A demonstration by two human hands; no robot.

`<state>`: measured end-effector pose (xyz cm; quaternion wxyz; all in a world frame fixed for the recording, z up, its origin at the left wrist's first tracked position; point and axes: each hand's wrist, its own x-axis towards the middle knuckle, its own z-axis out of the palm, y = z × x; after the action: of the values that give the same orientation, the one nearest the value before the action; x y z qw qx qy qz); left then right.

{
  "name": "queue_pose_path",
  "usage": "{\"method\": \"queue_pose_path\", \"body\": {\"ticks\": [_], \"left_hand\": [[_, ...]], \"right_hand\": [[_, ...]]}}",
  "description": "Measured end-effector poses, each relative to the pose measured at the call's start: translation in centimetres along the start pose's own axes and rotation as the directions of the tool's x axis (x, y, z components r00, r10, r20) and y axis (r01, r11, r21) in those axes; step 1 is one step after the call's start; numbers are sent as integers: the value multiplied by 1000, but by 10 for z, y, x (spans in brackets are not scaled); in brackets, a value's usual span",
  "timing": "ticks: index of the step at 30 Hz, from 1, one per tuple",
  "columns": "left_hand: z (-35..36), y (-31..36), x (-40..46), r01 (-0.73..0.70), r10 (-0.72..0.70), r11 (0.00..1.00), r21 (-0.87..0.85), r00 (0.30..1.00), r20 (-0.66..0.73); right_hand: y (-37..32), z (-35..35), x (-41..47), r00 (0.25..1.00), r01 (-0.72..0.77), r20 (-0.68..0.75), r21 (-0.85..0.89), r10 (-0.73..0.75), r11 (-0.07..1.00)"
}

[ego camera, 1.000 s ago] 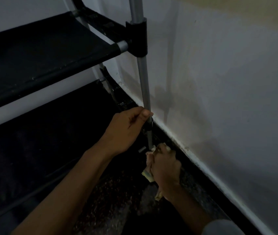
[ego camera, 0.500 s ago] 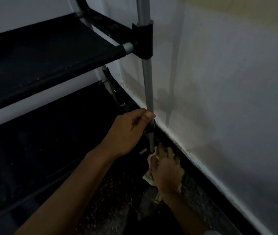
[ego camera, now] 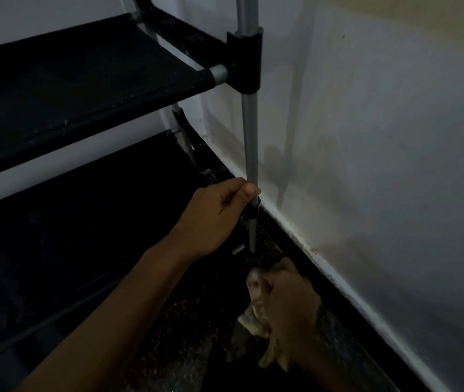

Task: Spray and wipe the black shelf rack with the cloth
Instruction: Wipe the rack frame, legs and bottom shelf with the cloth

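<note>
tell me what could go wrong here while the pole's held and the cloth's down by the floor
1. The left hand grips the grey pole low, at a joint; a hard pull might loosen it.
2. The cloth in the right hand is near the speckled floor and may pick up grit.

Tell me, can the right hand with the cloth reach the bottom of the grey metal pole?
Probably yes. The right hand, gripping the crumpled pale cloth, sits just below the foot of the grey metal pole, with only bare dark speckled floor between. The left hand grips the pole higher up, leaving the bottom free.
</note>
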<state>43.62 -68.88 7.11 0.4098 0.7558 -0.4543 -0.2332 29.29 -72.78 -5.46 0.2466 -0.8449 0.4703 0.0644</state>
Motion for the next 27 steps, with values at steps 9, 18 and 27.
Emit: {"method": "queue_pose_path", "body": {"ticks": [9,18,27], "left_hand": [[-1,-1,0,10,-11,1000,-22,1000,-8],[0,-1,0,11,-11,1000,-15,1000,-16],[0,-4,2,1,-1,1000,14,999,-35]], "right_hand": [[-26,22,37,980,14,-193,-126,-38,992],[-42,6,56,996,-57,-76,-278,38,959],[-27,-9,35,993,-66,-99,-72,59,995]]}}
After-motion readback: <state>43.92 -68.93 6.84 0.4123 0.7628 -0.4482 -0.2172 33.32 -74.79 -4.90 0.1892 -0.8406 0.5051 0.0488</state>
